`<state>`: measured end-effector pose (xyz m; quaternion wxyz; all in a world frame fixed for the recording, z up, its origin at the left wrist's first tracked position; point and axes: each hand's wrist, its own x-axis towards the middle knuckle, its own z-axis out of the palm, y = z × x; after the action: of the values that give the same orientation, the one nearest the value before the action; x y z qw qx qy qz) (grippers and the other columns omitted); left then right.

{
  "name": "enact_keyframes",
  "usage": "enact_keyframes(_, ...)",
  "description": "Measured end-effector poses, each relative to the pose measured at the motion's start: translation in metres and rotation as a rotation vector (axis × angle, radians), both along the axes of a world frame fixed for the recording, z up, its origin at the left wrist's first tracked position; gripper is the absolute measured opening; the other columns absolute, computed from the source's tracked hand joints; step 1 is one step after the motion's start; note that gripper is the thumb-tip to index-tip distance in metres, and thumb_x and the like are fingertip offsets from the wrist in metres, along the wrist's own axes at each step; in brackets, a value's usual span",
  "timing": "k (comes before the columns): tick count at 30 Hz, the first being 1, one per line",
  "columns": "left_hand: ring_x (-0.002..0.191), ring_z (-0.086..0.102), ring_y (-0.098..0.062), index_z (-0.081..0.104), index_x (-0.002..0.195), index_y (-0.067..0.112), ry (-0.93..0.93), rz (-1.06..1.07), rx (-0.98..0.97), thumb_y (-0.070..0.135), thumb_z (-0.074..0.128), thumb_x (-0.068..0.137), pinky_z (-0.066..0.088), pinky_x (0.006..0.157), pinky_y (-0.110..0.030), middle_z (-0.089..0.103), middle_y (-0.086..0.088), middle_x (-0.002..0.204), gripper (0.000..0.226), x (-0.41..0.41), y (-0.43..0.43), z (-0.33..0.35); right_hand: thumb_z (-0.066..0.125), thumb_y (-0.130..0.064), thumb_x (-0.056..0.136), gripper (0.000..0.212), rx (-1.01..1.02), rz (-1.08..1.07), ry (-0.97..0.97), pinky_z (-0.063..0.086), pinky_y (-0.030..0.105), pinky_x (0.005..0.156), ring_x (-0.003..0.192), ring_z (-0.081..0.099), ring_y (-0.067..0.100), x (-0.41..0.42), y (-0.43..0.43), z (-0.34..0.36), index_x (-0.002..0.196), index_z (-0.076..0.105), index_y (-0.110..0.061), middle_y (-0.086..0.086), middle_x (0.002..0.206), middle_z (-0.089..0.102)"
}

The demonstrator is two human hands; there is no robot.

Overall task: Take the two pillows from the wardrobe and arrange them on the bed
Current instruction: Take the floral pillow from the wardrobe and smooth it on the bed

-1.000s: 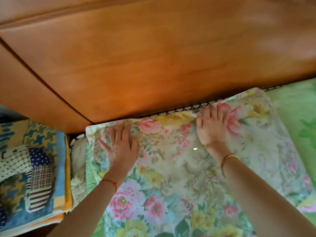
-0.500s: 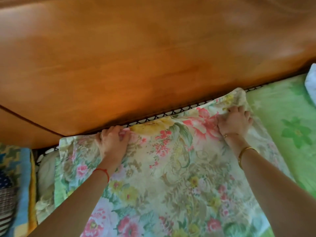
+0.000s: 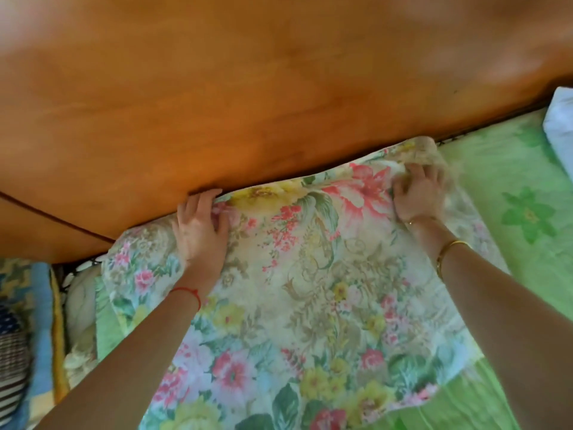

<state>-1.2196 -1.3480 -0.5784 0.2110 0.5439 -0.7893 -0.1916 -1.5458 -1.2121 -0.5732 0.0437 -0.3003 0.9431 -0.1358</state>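
Note:
A floral pillow [image 3: 310, 305] lies flat on the green bed sheet [image 3: 514, 169], its top edge against the wooden headboard [image 3: 248, 103]. My left hand [image 3: 200, 231] grips that top edge left of centre, with the fingers curled over it by the headboard. My right hand [image 3: 418, 197] holds bunched fabric at the pillow's top right corner and is a little blurred. A white cushion-like thing [image 3: 561, 119] shows at the far right edge, mostly cut off; I cannot tell whether it is the other pillow.
A blue and yellow patterned quilt [image 3: 28, 305] is stacked at the left, beside the bed. A pale bundle of cloth [image 3: 80, 305] sits between it and the pillow. Green sheet stretches to the right of the pillow.
Both hands went from lying flat on the pillow to gripping its top edge. The right hand slid right to the corner. The view shifted right, and the white thing came into sight.

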Motion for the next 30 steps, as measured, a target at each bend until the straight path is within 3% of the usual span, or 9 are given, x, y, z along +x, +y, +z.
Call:
enact_keyframes(3,0.132,0.049,-0.037,0.056,0.137,0.008,0.067,-0.098,-0.022,0.011,0.062,0.093,0.037,0.108,-0.058,0.056,-0.014,0.141,0.045,0.012,0.031,-0.001,0.038,-0.029,0.100,0.057,0.010,0.064,-0.002,0.005,0.044,0.123,0.147,0.019,0.034,0.021,0.015,-0.013,0.153,0.027,-0.009,0.014,0.158,0.027)
enact_keyframes(6,0.149,0.033,-0.023,0.047,0.148,0.017,0.028,-0.272,-0.024,0.029,0.058,0.097,0.015,0.123,-0.058,0.045,-0.001,0.155,0.053,0.027,0.084,-0.002,0.027,-0.045,0.102,0.064,0.122,0.104,-0.065,-0.001,0.049,0.122,0.152,0.002,0.030,0.034,0.028,-0.014,0.158,0.010,-0.020,0.006,0.165,0.005)
enact_keyframes(10,0.157,0.011,-0.018,0.033,0.156,0.025,-0.085,-0.482,-0.020,0.045,0.044,0.101,0.000,0.126,-0.056,0.023,0.008,0.166,0.059,0.054,0.165,-0.009,0.020,-0.051,0.102,0.061,0.131,0.198,-0.163,-0.003,0.051,0.122,0.152,-0.003,0.027,0.062,0.057,-0.004,0.157,0.011,-0.029,0.002,0.166,0.002)
enact_keyframes(17,0.157,0.010,-0.024,0.027,0.158,0.024,-0.130,-0.525,0.051,0.036,0.047,0.102,0.011,0.124,-0.057,0.018,0.000,0.168,0.060,0.090,0.274,-0.011,0.035,-0.025,0.104,0.051,-0.072,0.216,-0.049,0.011,0.046,0.123,0.150,0.017,0.029,0.154,0.141,0.008,0.153,0.031,-0.012,0.011,0.160,0.026)
enact_keyframes(22,0.142,0.045,-0.030,0.059,0.138,0.018,-0.084,-0.479,0.090,0.015,0.068,0.092,0.036,0.117,-0.052,0.053,-0.004,0.148,0.047,0.093,0.311,-0.001,0.051,-0.014,0.097,0.037,-0.195,0.187,-0.063,0.038,0.045,0.108,0.128,0.043,0.033,0.196,0.186,0.018,0.133,0.055,-0.007,0.015,0.137,0.050)
enact_keyframes(24,0.122,0.059,-0.020,0.065,0.124,0.019,-0.015,-0.439,0.229,0.012,0.065,0.093,0.050,0.106,-0.042,0.064,0.002,0.128,0.032,0.095,0.324,0.001,0.054,-0.009,0.093,0.020,-0.265,0.101,-0.057,0.045,0.042,0.090,0.106,0.050,0.033,0.201,0.204,0.018,0.111,0.061,-0.003,0.016,0.114,0.056)
enact_keyframes(27,0.086,0.063,-0.002,0.066,0.114,0.021,0.095,-0.196,0.671,0.020,0.056,0.101,0.057,0.077,-0.019,0.070,0.004,0.114,0.017,0.088,0.338,0.000,0.056,-0.009,0.093,0.013,-0.361,-0.233,-0.156,0.036,0.026,0.075,0.095,0.054,0.036,0.196,0.228,0.014,0.100,0.058,0.002,0.020,0.104,0.056)
enact_keyframes(29,0.071,0.065,-0.008,0.068,0.114,0.014,0.225,0.073,0.962,0.025,0.056,0.102,0.054,0.060,-0.013,0.074,-0.002,0.112,0.020,0.079,0.343,-0.006,0.060,-0.015,0.093,0.024,-0.375,-0.491,-0.334,0.034,0.028,0.077,0.099,0.058,0.036,0.179,0.241,0.005,0.108,0.056,0.005,0.024,0.111,0.058)
enact_keyframes(30,0.072,0.069,-0.013,0.068,0.113,0.010,0.325,0.228,1.121,0.025,0.055,0.102,0.057,0.061,-0.017,0.075,-0.005,0.109,0.023,0.074,0.344,-0.008,0.060,-0.019,0.094,0.028,-0.336,-0.603,-0.447,0.037,0.031,0.081,0.096,0.063,0.031,0.168,0.247,-0.001,0.109,0.056,0.004,0.024,0.110,0.060)
